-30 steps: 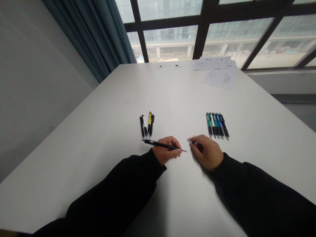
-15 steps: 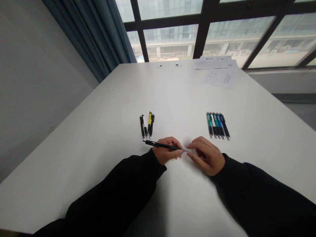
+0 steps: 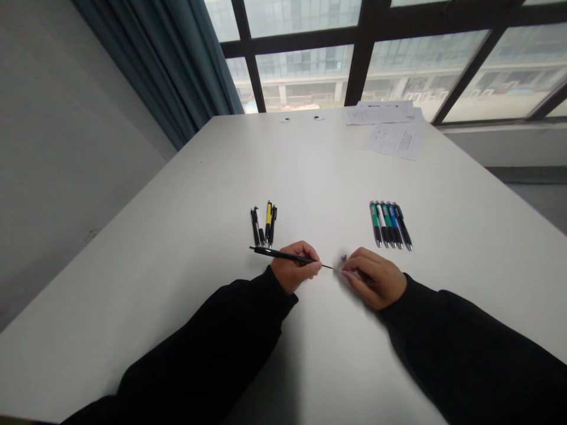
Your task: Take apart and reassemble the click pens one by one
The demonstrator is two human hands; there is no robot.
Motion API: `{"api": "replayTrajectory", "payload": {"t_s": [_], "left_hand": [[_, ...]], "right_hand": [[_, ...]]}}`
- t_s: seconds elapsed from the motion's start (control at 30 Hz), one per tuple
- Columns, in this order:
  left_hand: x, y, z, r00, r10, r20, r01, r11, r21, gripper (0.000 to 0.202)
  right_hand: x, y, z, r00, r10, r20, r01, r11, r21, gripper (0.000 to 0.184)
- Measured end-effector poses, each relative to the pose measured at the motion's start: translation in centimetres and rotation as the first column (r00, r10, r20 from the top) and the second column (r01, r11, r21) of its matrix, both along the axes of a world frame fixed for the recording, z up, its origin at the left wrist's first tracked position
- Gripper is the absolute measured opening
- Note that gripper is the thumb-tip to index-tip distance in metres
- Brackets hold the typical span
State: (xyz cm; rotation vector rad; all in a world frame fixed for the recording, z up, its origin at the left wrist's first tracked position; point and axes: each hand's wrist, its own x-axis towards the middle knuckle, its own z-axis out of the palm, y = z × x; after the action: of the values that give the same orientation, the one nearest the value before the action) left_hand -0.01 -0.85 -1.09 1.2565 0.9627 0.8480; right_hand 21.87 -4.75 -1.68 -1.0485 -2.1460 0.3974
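Nearest, the dark left sleeve [image 3: 212, 336] and right sleeve [image 3: 452, 336] come in on the near side of the black pen [image 3: 268, 252]. This pen is slim and glossy, held aslant, clicker end to the left; from its front end a thin refill [image 3: 330, 268] sticks out to the right. The left hand [image 3: 295, 268] is closed round the pen's front part, thumb and forefinger pinching. Right of the pen, the right hand [image 3: 376, 277] has thumb and forefinger nearly together on the refill's tip, other fingers curled; a small dark piece [image 3: 344, 258] shows just beside them. Beyond the pen's clicker end lie four pens [image 3: 268, 213], one yellow; beyond and right of the pen, five pens [image 3: 388, 218] in a row. Between these groups the white table [image 3: 310, 171] stretches away from the pen, its left edge slanting inward to a far edge near the window [image 3: 305, 77], with papers [image 3: 394, 140] at the far right.
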Motion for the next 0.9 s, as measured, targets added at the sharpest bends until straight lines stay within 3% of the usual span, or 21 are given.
{"api": "replayTrajectory", "payload": {"t_s": [0.2,0.9], "left_hand": [[0.0,0.0,0.3,1.0,0.007,-0.008,-0.007,1.0,-0.013,0.019],[-0.1,0.0,0.2,1.0,-0.017,-0.014,0.017,1.0,-0.017,0.021]], "right_hand": [[1.2,0.4,-0.5,0.986,-0.058,0.156,0.056,0.998,0.019,0.012],[1.1,0.9,-0.6,0.97,-0.187,0.153,0.17,0.979,0.116,0.014]]}}
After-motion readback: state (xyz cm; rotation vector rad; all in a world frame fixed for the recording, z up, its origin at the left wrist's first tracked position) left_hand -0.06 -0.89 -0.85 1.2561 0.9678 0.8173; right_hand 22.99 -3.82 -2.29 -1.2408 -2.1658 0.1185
